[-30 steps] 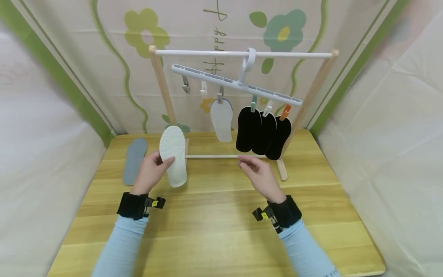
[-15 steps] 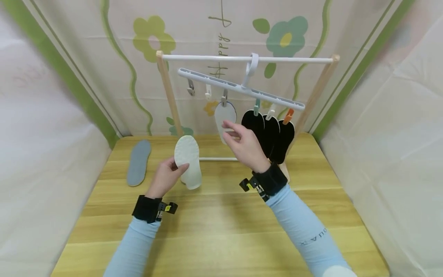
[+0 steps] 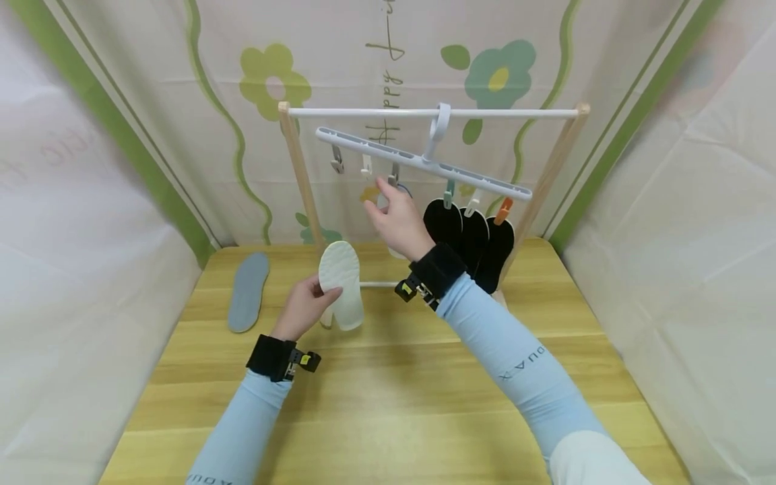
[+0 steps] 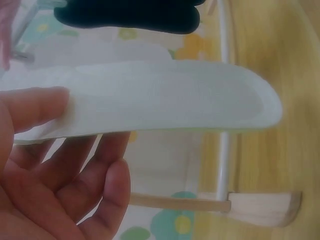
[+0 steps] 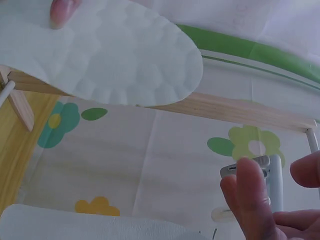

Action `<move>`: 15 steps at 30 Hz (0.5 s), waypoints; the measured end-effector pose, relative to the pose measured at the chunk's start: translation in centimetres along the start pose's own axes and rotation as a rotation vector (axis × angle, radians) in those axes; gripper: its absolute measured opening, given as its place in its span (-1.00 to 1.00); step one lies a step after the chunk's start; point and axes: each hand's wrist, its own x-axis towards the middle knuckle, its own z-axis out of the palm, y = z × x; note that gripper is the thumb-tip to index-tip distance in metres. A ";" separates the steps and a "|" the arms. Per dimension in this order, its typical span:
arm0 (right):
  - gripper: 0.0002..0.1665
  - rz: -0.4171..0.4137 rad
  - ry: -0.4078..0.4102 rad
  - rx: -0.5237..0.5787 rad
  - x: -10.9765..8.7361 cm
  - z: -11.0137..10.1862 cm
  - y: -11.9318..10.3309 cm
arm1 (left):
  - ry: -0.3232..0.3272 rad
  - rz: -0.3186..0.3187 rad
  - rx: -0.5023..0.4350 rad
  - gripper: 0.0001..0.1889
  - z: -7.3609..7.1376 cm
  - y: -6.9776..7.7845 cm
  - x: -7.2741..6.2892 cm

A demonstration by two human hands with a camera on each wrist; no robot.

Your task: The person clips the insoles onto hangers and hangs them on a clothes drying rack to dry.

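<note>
My left hand [image 3: 303, 308] holds a white insole [image 3: 341, 279] between thumb and fingers, its rounded end upward, in front of the rack's left post. My right hand [image 3: 401, 221] is raised below the hanger [image 3: 485, 182], thumb and index finger apart with nothing between them. Its fingertips are close below a white clip [image 3: 366, 166]; a grey clip [image 3: 337, 160] hangs further left. Behind the right hand, a white insole [image 5: 90, 225] hangs from another grey clip [image 3: 394, 174], mostly hidden in the head view. Black insoles [image 3: 441, 222] hang at the hanger's right side.
A wooden rack with a white top rail [image 3: 351, 113] stands at the table's back, the hanger hooked on it and tilted down to the right. A grey insole [image 3: 248, 293] lies on the wooden table [image 3: 376, 404] at left. Fabric walls surround the table.
My right hand has risen leftward from near the lower rail to the clips, passing in front of the hanging white insole. My left hand has carried its white insole to the right.
</note>
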 end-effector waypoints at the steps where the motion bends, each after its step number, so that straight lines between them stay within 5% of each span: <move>1: -0.28 0.012 -0.001 0.008 0.2 0.3 -0.2 | -0.002 -0.003 -0.003 -0.66 0.0 -0.1 0.2; 15: -0.07 0.203 0.035 0.103 2.5 2.4 -1.6 | 0.011 -0.030 -0.019 -0.69 -0.1 -0.9 2.7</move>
